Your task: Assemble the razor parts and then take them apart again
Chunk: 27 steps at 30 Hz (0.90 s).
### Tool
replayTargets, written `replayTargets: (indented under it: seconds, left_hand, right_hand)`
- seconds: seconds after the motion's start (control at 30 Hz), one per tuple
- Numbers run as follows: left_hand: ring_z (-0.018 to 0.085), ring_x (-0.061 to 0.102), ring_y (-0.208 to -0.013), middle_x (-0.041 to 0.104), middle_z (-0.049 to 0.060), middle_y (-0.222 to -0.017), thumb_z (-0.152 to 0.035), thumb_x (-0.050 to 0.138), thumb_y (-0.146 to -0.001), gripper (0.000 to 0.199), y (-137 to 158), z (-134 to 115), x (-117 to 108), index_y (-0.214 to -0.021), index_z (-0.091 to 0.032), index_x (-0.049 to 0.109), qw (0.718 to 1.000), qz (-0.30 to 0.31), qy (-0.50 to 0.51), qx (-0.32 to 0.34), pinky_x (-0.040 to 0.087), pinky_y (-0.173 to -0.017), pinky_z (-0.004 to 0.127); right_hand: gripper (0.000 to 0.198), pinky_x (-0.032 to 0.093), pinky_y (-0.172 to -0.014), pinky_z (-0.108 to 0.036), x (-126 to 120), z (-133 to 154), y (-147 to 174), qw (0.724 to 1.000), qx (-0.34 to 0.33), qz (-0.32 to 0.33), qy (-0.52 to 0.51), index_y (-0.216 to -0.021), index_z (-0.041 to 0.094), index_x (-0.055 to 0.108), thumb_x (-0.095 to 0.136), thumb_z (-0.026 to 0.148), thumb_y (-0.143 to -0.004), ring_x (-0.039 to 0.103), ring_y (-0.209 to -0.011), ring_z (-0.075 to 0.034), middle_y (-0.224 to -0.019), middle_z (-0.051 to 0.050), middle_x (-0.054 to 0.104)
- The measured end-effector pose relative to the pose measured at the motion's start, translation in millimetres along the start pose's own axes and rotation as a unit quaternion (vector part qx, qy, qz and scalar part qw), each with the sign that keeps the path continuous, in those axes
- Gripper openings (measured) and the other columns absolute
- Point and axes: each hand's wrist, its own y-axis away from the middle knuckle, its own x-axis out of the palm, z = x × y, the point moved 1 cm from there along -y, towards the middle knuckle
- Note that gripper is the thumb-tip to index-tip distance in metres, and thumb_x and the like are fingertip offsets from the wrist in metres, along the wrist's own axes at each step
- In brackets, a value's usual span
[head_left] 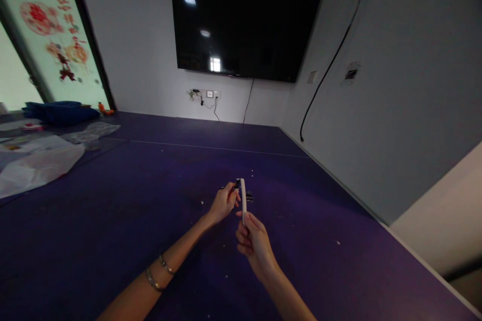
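Observation:
Over the purple surface (181, 175), both hands are close together near the middle of the view. My right hand (256, 243) is closed around the lower end of a narrow, slightly curved white strip (244, 195), which points up and away from me. At the strip's far end, my left hand (225, 204) pinches a small black piece (237, 184). That piece seems to touch the strip, but its kind is too small to tell. Just right of the strip is a small dark object (249, 196), partly hidden behind it.
Crumpled clear plastic and white sheets (48, 160) lie at the left, with a dark blue cloth bundle (62, 112) behind them. Small white scraps (338, 243) dot the surface. A black cable (327, 72) hangs along the right wall, and a television (244, 20) is mounted ahead.

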Motion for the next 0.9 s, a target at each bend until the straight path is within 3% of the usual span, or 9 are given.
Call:
replayTargets:
  seconds: [0.23, 0.43, 0.57, 0.7, 0.9]
  left_hand:
    - [0.010, 0.056, -0.053, 0.060, -0.001, -0.067, -0.028, 0.040, -0.085, 0.013, 1.0, -1.0, 0.9, -0.086, -0.018, 0.047, 1.000, 0.004, 0.005, 0.006, 0.042, -0.052, 0.020]
    - [0.009, 0.055, -0.048, 0.059, -0.002, -0.064, -0.032, 0.039, -0.085, 0.017, -3.3, 1.4, -2.8, -0.089, -0.017, 0.047, 0.999, -0.009, 0.034, -0.004, 0.040, -0.047, 0.019]
    - [0.009, 0.056, -0.047, 0.059, -0.001, -0.064, -0.034, 0.041, -0.085, 0.019, -7.6, 6.2, -4.9, -0.088, -0.016, 0.046, 0.998, -0.007, 0.056, -0.019, 0.040, -0.043, 0.018]
    - [0.011, 0.056, -0.042, 0.060, 0.000, -0.060, -0.037, 0.045, -0.082, 0.021, -11.9, 12.2, -7.0, -0.086, -0.016, 0.044, 0.988, 0.025, 0.115, -0.100, 0.039, -0.039, 0.019]
    - [0.016, 0.062, -0.046, 0.066, 0.005, -0.061, -0.038, 0.053, -0.078, 0.026, -14.2, 11.6, -16.9, -0.088, -0.015, 0.045, 0.944, 0.076, 0.186, -0.261, 0.045, -0.044, 0.024]
  right_hand:
    - [0.032, 0.005, -0.036, -0.016, 1.6, 3.8, -0.9, 1.000, -0.021, 0.002, -0.006, -0.084, 0.019, 0.053, 0.064, 0.044, -0.068, 0.015, -0.040, -0.002, -0.052, 0.011, 0.029]
    - [0.035, 0.005, -0.036, -0.016, -3.5, -3.2, 0.9, 0.999, 0.029, -0.002, -0.020, -0.088, 0.018, 0.054, 0.067, 0.042, -0.066, 0.017, -0.039, -0.002, -0.051, 0.010, 0.030]
    - [0.031, 0.004, -0.035, -0.016, -2.1, 8.8, 1.2, 1.000, -0.018, 0.009, -0.020, -0.088, 0.019, 0.053, 0.063, 0.042, -0.070, 0.015, -0.038, -0.002, -0.051, 0.011, 0.030]
    - [0.028, 0.008, -0.034, -0.017, 0.0, 36.0, -8.0, 0.996, -0.082, 0.020, 0.012, -0.087, 0.022, 0.049, 0.061, 0.043, -0.072, 0.019, -0.036, -0.003, -0.050, 0.010, 0.035]
    - [0.027, 0.030, -0.043, -0.020, -16.3, 70.4, -43.3, 0.966, -0.210, -0.005, 0.150, -0.085, 0.019, 0.056, 0.061, 0.042, -0.072, 0.047, -0.050, -0.008, -0.068, 0.001, 0.057]
